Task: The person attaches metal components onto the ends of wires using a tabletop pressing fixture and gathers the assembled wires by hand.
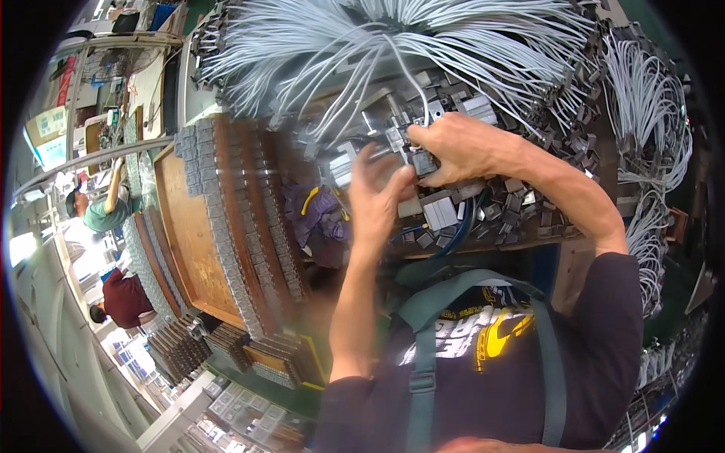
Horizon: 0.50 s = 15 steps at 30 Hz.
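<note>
At fixture (396, 139), right hand (470, 146), left hand (375, 195) (blurred)

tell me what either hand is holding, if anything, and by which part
Cannot tell for sure: the right hand curves around a small grey block, contact unclear; the left hand is blurred, its hold unclear.

One slender white cable (402, 66) curves downward from above, its lower stretch reaching a silvery-grey metal fixture (396, 138). Built of blocks and rods, the fixture sits on the tabletop (545, 235), partly hidden; the cable's tip is unclear.
</note>
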Tool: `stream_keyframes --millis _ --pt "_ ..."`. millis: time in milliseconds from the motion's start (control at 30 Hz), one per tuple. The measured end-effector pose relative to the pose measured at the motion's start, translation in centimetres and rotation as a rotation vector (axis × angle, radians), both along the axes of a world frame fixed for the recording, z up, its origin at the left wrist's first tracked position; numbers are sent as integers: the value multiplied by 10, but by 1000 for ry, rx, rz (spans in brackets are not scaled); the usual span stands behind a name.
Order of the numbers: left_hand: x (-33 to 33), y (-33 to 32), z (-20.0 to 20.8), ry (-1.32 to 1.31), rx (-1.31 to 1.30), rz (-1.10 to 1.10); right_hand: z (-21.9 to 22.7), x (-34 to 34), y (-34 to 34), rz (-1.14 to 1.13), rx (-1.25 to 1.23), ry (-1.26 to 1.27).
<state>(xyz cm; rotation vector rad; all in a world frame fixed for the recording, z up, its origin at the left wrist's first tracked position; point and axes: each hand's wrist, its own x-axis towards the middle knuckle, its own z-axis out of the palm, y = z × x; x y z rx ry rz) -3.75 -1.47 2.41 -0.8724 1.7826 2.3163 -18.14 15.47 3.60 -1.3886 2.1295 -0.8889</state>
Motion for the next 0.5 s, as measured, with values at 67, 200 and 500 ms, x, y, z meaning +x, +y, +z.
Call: stream_keyframes --millis 67,200,500 --pt "6 -12 2 96 -204 28 -4 -7 0 35 52 6" --pt "10 -31 15 98 -233 62 -5 -12 -17 134 135 82" --pt "5 -89 58 229 -444 38 -22 -9 -41 200 312 198"
